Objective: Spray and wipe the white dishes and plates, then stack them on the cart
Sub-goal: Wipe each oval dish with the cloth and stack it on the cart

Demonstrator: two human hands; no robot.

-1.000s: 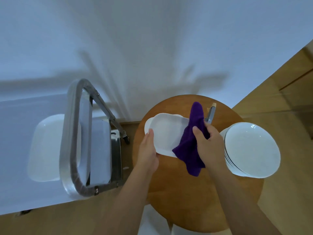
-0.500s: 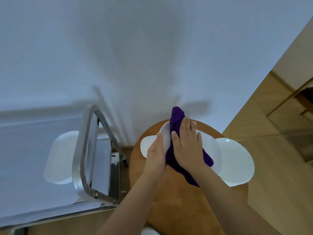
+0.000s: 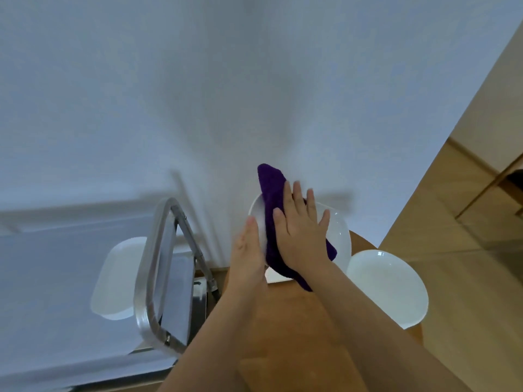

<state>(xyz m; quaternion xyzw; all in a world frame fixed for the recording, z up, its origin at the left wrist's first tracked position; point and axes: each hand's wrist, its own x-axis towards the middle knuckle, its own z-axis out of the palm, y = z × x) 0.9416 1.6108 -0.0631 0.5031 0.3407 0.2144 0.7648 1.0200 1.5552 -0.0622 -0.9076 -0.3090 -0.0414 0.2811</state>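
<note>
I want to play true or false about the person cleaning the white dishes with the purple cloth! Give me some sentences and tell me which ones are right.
1. The right hand presses a purple cloth flat onto a white oblong dish. True.
2. The left hand holds a spray bottle. False: it steadies the dish's edge.
3. A white rectangular dish lies on the white-covered cart with the metal handle. True.
4. The round white plates are left of the cloth. False: they are to its right, on the round wooden table.
</note>
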